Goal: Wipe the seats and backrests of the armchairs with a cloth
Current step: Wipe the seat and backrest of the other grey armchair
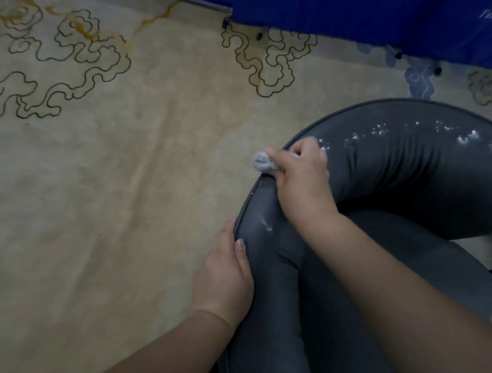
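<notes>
1. Left hand [225, 279] sits at about seven o'clock from the centre of the view, fingers curled over the outer edge of the dark grey padded armchair backrest [388, 165], the thumb lying flat on the upholstery and the fingers wrapped round the piped rim out of sight.
2. Beige carpet with dark cloud-scroll outlines and yellow streaks [97, 164] fills the whole left half, from nine o'clock up to eleven o'clock.
3. Small crumpled pale grey cloth [264, 162] shows just right of centre, at about three o'clock, poking out beyond the backrest's rim over the carpet.
4. Right hand [302, 178] grips that cloth, fingers bunched round it, and presses on the curved top of the backrest; its forearm runs down to five o'clock.
5. White fluffy specks [466, 138] lie scattered along the top of the backrest toward two o'clock, well apart from the cloth; a small white smear [267, 226] sits on the upholstery between the two hands.
6. Dark grey seat cushion [448, 268] lies inside the curve of the backrest, at four o'clock, partly hidden by the right forearm.
7. Blue fabric panel with faint white lettering [362, 12] runs along the top edge from twelve to one o'clock, with small black feet below it on the carpet.
</notes>
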Demonstrator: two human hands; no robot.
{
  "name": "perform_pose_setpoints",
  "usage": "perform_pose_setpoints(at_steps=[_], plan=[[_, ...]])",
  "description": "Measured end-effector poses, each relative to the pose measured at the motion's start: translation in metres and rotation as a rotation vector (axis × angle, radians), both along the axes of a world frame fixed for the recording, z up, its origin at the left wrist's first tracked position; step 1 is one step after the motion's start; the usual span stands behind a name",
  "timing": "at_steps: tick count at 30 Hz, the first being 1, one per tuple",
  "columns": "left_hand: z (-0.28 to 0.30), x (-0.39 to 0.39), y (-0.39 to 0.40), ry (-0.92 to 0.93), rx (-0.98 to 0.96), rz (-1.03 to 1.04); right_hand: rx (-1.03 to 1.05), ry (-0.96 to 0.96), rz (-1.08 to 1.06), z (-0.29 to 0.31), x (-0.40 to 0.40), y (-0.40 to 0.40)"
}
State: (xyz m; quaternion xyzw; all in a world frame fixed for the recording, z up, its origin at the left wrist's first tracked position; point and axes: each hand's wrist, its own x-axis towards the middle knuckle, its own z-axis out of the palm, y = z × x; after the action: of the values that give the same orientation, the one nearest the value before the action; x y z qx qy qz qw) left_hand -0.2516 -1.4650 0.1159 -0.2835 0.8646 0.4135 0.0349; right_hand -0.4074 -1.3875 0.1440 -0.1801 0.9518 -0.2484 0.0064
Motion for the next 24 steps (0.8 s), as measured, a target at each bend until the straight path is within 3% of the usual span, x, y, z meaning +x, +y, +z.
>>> perform_pose_setpoints(at_steps=[6, 12, 18, 22, 24], plan=[[0.004, -0.002, 0.001, 0.026, 0.011, -0.002, -0.055, -0.016, 0.17, -0.003, 0.054, 0.008], [0.002, -0.001, 0.0, 0.016, -0.008, 0.0, -0.007, -0.016, -0.018, -0.001, -0.001, -0.001], [0.003, -0.002, 0.0, 0.034, 0.0, -0.012, -0.079, -0.072, 0.294, 0.001, 0.056, 0.016], [0.001, -0.002, 0.0, 0.052, -0.014, -0.011, -0.053, -0.017, 0.104, -0.001, 0.02, 0.021], [0.0, -0.001, 0.0, 0.043, -0.007, -0.001, -0.086, -0.026, 0.131, -0.001, 0.029, 0.018]])
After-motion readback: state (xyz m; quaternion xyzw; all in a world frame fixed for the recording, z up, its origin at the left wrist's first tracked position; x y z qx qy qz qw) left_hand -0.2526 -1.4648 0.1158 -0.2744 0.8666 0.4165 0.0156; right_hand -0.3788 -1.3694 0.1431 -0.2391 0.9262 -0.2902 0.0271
